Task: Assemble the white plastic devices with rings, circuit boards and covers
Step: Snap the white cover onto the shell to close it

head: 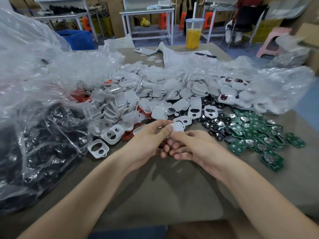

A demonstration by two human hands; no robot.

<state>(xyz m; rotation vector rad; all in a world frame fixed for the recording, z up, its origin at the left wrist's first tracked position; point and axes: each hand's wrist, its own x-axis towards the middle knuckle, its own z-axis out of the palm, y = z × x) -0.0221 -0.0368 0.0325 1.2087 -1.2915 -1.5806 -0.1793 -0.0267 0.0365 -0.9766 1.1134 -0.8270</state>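
White plastic makes up the small device [177, 127] that both hands hold together, just above the bench [164, 187]. The left hand [148, 138] pinches it from the left side, thumb on top and fingers curled under. The right hand [195, 147] pinches its near edge with thumb and first finger, and its other fingers curl below. The device sticks out past the fingertips, on the far side of the hands.

It looks very light, hard and smooth, so it could slip. The shell seems thin, and a hard squeeze might crack it. I think the edges are the best place to hold it, with the thumbs free to press the flat top. I cannot tell if its parts are snapped shut yet.

Just left of the hands lie white frames [113, 133] with two holes and some red rings [127, 136]. To the right lie black round pieces [215, 125] and then green circuit boards [250, 133]. Behind them all sits a big heap of white covers [146, 87].
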